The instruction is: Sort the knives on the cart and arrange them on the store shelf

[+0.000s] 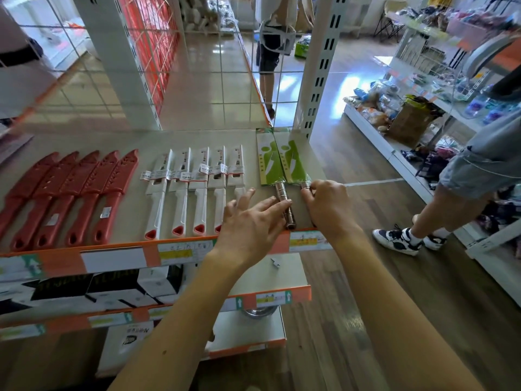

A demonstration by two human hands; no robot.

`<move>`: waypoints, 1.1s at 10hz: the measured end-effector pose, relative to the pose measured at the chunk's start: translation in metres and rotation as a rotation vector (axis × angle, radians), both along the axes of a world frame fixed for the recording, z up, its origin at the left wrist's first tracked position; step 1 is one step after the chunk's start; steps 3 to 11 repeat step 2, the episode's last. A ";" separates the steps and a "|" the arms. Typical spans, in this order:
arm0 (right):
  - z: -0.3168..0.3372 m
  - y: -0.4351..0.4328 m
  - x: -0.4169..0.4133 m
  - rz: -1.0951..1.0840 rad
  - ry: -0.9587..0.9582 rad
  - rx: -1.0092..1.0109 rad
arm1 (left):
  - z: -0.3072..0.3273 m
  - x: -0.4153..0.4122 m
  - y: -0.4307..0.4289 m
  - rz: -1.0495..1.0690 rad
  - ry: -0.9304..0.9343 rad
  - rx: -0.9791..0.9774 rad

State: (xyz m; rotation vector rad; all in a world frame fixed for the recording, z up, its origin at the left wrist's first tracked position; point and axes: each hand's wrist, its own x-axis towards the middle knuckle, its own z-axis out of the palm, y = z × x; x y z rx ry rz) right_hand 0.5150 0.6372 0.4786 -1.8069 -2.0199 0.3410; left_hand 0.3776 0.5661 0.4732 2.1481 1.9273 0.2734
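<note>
On the top shelf (197, 139) lie three groups of knives. Several red sheathed knives (64, 193) fill the left. Several white-handled knives (194, 190) lie in the middle. Two knives in green card sleeves (282, 162) lie at the right end, metal handles toward me. My left hand (251, 221) has straight fingers whose tips touch the left green knife's metal handle (283, 197). My right hand (327, 204) pinches the handle of the right green knife (296, 162), which it mostly hides.
The shelf's orange front edge (127, 256) carries price labels. Boxes (93, 289) fill the shelf below. A white upright post (321, 66) stands behind the green knives. A person's leg and sneakers (406, 238) stand on the floor to the right, by another goods rack (423, 108).
</note>
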 end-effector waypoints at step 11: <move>0.004 -0.005 0.001 -0.013 -0.002 -0.002 | 0.001 -0.002 -0.002 0.005 -0.035 -0.026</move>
